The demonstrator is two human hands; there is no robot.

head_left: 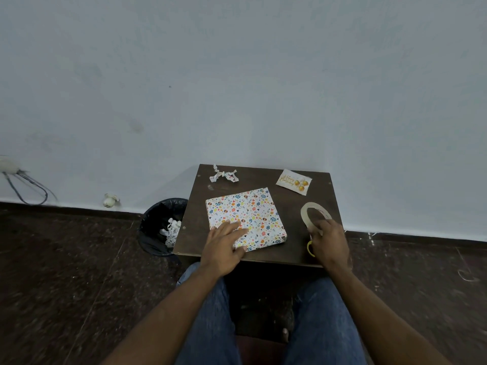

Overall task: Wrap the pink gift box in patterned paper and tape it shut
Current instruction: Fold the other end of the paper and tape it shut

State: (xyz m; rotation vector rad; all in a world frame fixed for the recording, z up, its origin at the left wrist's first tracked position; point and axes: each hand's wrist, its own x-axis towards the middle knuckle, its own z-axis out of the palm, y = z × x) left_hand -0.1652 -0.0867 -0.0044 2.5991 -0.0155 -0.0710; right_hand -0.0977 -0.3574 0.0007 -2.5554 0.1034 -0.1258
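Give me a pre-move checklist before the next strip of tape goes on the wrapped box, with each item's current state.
1. Wrapped box lies flat on the table: ok.
2. Left hand rests on the box's near corner, steadying it: ok.
3. Right hand holds the tape roll: ok.
4. Loose tape end found and ready to pull: cannot tell, the fingers hide it.
5. Paper covers the box's top face, no pink showing: ok.
6. Seams and end flaps folded shut: cannot tell from the head view.
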